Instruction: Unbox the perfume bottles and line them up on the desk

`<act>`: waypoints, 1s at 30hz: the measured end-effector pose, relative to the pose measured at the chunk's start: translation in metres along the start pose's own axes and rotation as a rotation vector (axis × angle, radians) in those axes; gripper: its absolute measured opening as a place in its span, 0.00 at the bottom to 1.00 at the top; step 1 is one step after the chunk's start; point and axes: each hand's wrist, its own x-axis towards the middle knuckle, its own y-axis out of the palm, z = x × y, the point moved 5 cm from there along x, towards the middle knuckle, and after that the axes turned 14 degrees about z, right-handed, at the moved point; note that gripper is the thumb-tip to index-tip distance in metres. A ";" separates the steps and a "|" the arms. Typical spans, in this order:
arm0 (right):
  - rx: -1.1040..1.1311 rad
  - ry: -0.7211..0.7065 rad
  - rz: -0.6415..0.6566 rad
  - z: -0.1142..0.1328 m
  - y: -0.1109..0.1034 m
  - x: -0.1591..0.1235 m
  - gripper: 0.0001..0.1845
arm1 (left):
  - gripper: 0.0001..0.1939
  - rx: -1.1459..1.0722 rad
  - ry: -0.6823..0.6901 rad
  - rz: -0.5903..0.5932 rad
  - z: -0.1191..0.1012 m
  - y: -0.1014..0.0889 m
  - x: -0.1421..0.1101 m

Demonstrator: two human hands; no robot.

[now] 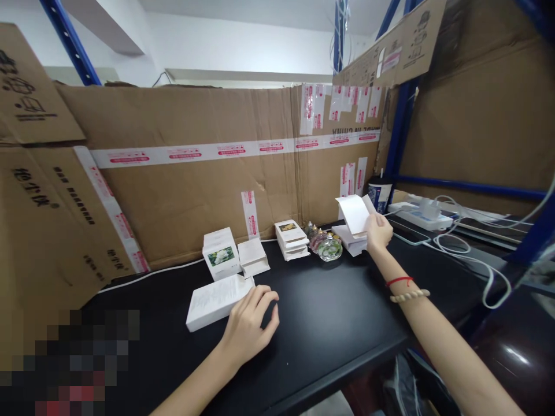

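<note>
Left hand (251, 319) half-open, right hand (378, 231) outstretched

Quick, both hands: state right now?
Left hand: open, fingers loosely curled, beside the long white box; contact unclear.
Right hand: closed, holding a folded white card piece.

Tilted white card (354, 214), flat-lying white box (214, 301)

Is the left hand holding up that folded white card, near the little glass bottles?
Not quite: it's the right hand, not the left hand, holding up the folded white card near the little glass bottles, as the head view shows.
</note>
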 end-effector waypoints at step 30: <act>-0.213 -0.859 0.152 0.063 0.019 -0.060 0.08 | 0.17 0.171 -0.451 0.332 0.068 0.002 -0.001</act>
